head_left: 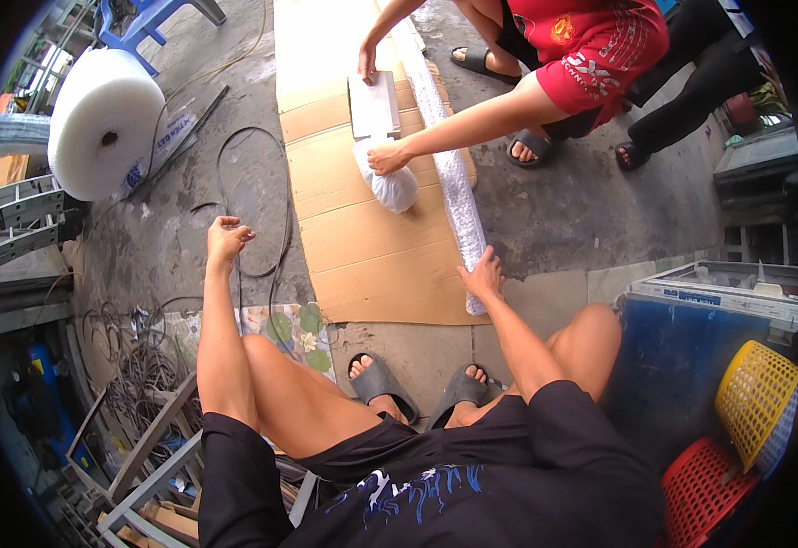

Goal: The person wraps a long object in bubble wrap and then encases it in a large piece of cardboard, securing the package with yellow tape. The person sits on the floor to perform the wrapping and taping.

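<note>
Head view puts the long bubble-wrapped bundle (456,192) on a cardboard sheet (372,269), along its right edge. At its near end I see the right hand (483,274), partly spread across the wrap; how firmly it grips, I can't tell. The left hand (225,239) hangs off the cardboard's left side, fingers curled nearly closed; I can't tell whether they pinch anything.

Beside the bundle, a co-worker's left hand (386,157) presses a white-wrapped piece (397,190), their forearm crossing above my bundle; their other hand (367,68) touches a grey box (376,108). Their red shirt (591,55) carries a yellow crest and white lettering. The wearer's black shirt (490,466) has blue-and-white script. Blue print marks the clear plastic (166,142) near a bubble-wrap roll (98,96); a blue label sits on the pale frame (732,301) at right.

Around me, a black cord (219,164) loops over the floor, tangled cable (148,365) lies left, and yellow (755,393) and red (705,493) baskets stand lower right.
</note>
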Tool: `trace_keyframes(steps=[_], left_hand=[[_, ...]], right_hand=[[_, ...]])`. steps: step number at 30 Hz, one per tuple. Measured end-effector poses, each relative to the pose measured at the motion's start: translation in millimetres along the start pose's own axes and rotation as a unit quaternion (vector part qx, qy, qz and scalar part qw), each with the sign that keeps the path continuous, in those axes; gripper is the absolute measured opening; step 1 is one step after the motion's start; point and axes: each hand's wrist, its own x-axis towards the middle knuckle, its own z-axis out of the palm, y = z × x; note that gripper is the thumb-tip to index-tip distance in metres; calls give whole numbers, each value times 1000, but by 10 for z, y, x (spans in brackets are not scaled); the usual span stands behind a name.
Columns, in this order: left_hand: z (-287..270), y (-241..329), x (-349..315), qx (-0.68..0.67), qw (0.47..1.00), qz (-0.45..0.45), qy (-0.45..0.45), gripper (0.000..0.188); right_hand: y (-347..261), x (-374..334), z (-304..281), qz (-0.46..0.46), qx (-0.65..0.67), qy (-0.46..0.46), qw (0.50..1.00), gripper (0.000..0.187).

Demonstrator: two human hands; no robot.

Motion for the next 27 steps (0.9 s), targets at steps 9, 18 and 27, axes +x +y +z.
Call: trace_keyframes(steps=[9, 18, 27], left_hand=[[91, 93, -24, 6, 1000, -5, -5, 46], [195, 196, -62, 13, 1000, 13, -11, 45], [285, 173, 0, 45, 999, 13, 0, 35]], right_hand=[[-8, 4, -15, 0, 6, -5, 1000, 107], [16, 10, -4, -8, 1, 0, 1000, 108], [43, 28, 28, -16, -6, 21, 1000, 104]])
